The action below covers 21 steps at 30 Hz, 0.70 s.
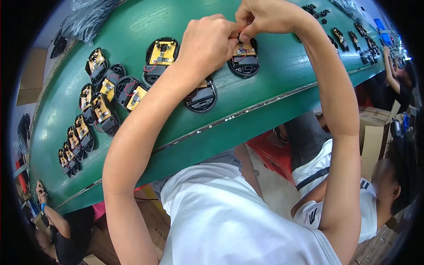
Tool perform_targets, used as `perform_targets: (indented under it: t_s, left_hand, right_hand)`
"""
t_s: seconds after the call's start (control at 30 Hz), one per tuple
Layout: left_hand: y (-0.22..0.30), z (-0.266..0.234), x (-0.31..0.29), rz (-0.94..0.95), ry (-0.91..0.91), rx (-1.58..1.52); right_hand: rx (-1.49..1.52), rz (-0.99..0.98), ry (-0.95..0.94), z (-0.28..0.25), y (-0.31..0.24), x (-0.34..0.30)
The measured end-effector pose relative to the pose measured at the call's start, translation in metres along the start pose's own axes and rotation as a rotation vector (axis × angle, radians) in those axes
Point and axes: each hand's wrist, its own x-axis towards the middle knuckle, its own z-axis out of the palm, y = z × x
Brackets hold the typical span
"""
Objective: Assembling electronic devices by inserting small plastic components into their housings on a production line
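My left hand (208,43) and my right hand (264,18) meet over the far end of a black oval shell (244,66) on the green bench. The shell looks like an opened computer mouse, with a yellow circuit board and red wires. Both hands are closed, thumbs and fingers pinched together at the board's far edge. Whatever lies between the fingertips is hidden. Beside my left forearm lies a similar mouse base (162,53). Another mouse base (202,98) sits near the bench edge, partly covered by that forearm.
Several more mouse bases (102,110) lie clustered on the left of the green bench (265,88). Others (340,39) lie at the far right. Clear plastic bags (90,20) rest at the back left. A person in white (340,207) sits on my right; others work at both ends.
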Motion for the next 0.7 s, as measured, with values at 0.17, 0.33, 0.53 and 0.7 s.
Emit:
perform_targets:
  t_s: [0.17,0.33,0.53,0.7]
  left_hand:
    - [-0.006,-0.001,-0.005,0.057,0.028,0.055]
    - [0.0,-0.014,-0.008,0.011,-0.098,0.056]
    - [-0.008,-0.076,-0.037,0.058,-0.111,0.049]
    - [-0.016,-0.117,-0.078,-0.022,-0.168,0.033]
  right_hand:
    - [0.049,-0.142,0.529,0.056,0.003,-0.028]
    - [0.051,-0.068,1.012,0.058,0.024,-0.062]
    - [0.147,0.535,1.104,-0.013,0.229,-0.096]
    - [0.015,0.739,0.978,-0.04,0.299,-0.086]
